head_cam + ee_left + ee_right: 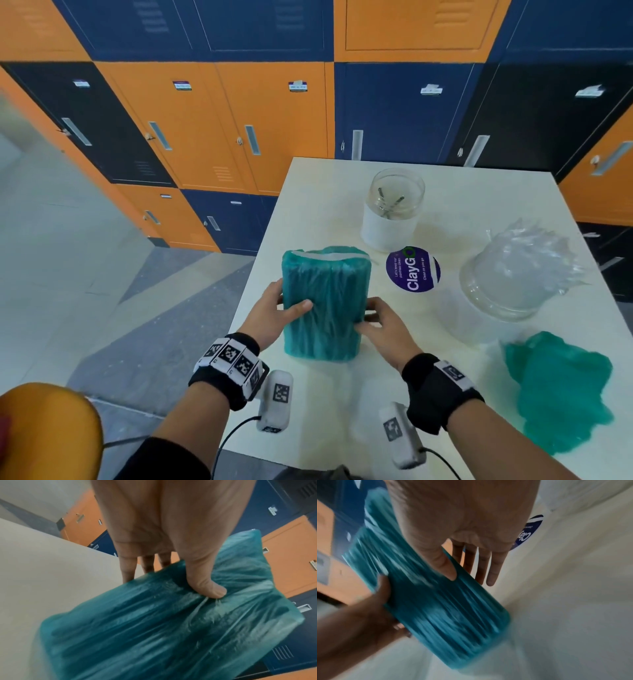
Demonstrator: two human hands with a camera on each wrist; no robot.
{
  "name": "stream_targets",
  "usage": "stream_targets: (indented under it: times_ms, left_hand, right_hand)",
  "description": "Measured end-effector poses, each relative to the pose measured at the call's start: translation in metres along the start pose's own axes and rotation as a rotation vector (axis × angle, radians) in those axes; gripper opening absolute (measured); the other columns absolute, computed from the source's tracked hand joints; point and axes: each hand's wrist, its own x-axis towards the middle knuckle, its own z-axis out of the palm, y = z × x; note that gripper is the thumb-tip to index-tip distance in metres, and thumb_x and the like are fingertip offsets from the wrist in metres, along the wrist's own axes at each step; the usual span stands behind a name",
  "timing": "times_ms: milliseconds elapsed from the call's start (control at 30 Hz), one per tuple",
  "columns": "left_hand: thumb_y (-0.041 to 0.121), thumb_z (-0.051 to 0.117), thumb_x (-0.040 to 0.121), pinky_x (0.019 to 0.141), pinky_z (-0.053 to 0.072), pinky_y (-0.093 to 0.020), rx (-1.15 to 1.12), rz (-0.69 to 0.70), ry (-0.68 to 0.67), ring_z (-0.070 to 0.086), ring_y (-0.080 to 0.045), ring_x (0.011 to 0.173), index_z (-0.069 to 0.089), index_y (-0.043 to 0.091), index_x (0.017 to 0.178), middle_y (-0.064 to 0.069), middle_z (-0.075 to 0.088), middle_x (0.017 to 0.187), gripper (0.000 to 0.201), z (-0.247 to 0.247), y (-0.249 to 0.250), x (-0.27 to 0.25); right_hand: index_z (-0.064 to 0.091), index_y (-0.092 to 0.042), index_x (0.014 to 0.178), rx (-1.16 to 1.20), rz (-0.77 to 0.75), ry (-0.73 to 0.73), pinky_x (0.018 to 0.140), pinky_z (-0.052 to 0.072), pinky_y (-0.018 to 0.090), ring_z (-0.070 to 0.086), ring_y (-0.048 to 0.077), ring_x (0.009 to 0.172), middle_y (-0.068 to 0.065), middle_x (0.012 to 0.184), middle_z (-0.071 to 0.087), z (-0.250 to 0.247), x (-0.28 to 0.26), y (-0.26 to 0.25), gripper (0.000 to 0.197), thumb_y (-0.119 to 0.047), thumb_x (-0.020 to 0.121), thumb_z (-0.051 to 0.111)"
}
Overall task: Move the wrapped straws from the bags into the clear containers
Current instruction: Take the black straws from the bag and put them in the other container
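Observation:
A teal plastic bag (325,301) packed with wrapped straws stands upright near the table's left front edge. My left hand (289,299) grips its left side, thumb pressed on the front (214,591) and fingers behind. My right hand (367,317) holds the right side, thumb on the bag (450,573) and fingers reaching past its back. The bag (171,628) fills both wrist views (436,595). One clear jar with a white label (394,205) stands behind it and holds a few straws. A second clear container (507,284) to the right is full of clear crinkled wrappers.
A crumpled empty teal bag (561,387) lies at the front right. A round purple sticker (412,269) is on the white table (342,411). The table's left edge drops to the floor just beside my left hand. Orange and blue lockers (239,120) line the wall behind. A yellow seat (44,428) is at lower left.

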Motion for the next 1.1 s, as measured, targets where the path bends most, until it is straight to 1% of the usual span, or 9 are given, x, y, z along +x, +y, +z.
stream_targets:
  times_ms: [133,233,333,467,567,733,900,967,1100]
  left_hand:
    - [0.032,0.071,0.086,0.106,0.043,-0.033,0.059,-0.002,0.100,0.046,-0.014,0.117,0.058,0.026,0.118,0.002,0.039,0.115,0.035,0.008,0.003,0.000]
    - [0.032,0.068,0.089,0.105,0.042,-0.035,0.048,0.003,0.230,0.046,-0.019,0.118,0.049,0.027,0.136,0.001,0.037,0.119,0.051,0.020,0.011,-0.003]
    - [0.029,0.064,0.092,0.098,0.044,-0.032,-0.064,0.031,0.261,0.051,-0.015,0.118,0.030,0.026,0.149,0.002,0.040,0.134,0.066,0.030,0.025,-0.014]
    - [0.033,0.073,0.084,0.102,0.042,-0.028,-0.107,0.125,0.179,0.039,-0.007,0.132,0.033,0.028,0.140,0.009,0.035,0.142,0.069,0.039,0.036,-0.030]
    - [0.037,0.087,0.067,0.104,0.038,-0.025,0.030,0.170,0.213,0.037,-0.004,0.128,0.035,0.030,0.133,0.010,0.036,0.132,0.084,0.044,0.036,-0.035]
    - [0.026,0.086,0.071,0.091,0.046,-0.022,-0.026,0.150,0.384,0.050,-0.009,0.112,0.039,0.026,0.118,0.006,0.045,0.118,0.067,0.055,0.049,-0.041]
    - [0.021,0.077,0.081,0.074,0.047,-0.012,-0.070,0.160,0.343,0.059,0.001,0.098,0.046,0.026,0.118,0.009,0.058,0.111,0.048,0.057,0.057,-0.043]
    - [0.017,0.076,0.081,0.074,0.044,-0.007,-0.032,0.191,0.346,0.058,0.003,0.097,0.050,0.027,0.117,0.010,0.060,0.109,0.046,0.058,0.059,-0.044]
    - [0.021,0.079,0.075,0.079,0.039,-0.004,0.080,0.238,0.390,0.052,0.007,0.098,0.060,0.026,0.117,0.011,0.053,0.106,0.046,0.060,0.062,-0.043]
  right_hand:
    - [0.051,-0.015,0.110,0.340,-0.118,0.009,0.089,0.053,0.032,0.063,0.017,0.100,-0.001,0.115,0.063,-0.020,0.001,-0.040,0.034,0.005,0.086,0.062]
    - [0.052,-0.021,0.112,0.276,-0.177,-0.002,0.088,0.053,0.033,0.063,0.017,0.097,-0.002,0.119,0.061,-0.028,0.000,-0.054,0.037,-0.002,0.085,0.068]
    - [0.053,-0.027,0.106,0.188,-0.208,-0.012,0.088,0.054,0.035,0.063,0.014,0.093,-0.012,0.114,0.059,-0.028,-0.005,-0.057,0.033,-0.008,0.085,0.070]
    - [0.057,-0.025,0.098,0.146,-0.308,0.016,0.082,0.052,0.020,0.063,0.000,0.095,-0.014,0.101,0.064,-0.024,-0.012,-0.067,0.021,-0.013,0.087,0.070]
    - [0.059,-0.027,0.096,0.072,-0.365,-0.023,0.090,0.051,0.024,0.061,0.002,0.104,-0.013,0.102,0.066,-0.020,-0.014,-0.075,0.020,-0.008,0.090,0.064]
    - [0.065,-0.022,0.102,-0.112,-0.483,-0.080,0.094,0.044,0.017,0.056,0.000,0.108,-0.009,0.108,0.063,-0.021,-0.020,-0.085,0.031,0.003,0.091,0.050]
    - [0.056,-0.019,0.107,-0.235,-0.647,0.007,0.099,0.040,0.021,0.048,0.007,0.113,-0.006,0.112,0.048,-0.023,-0.022,-0.089,0.031,-0.009,0.081,0.069]
    - [0.058,-0.022,0.109,-0.270,-0.697,-0.007,0.098,0.036,0.015,0.046,0.006,0.115,-0.011,0.114,0.050,-0.024,-0.024,-0.094,0.035,-0.017,0.078,0.075]
    - [0.064,-0.023,0.100,-0.331,-0.718,0.078,0.093,0.038,0.016,0.048,0.006,0.106,-0.012,0.105,0.057,-0.027,-0.025,-0.099,0.027,-0.030,0.078,0.077]
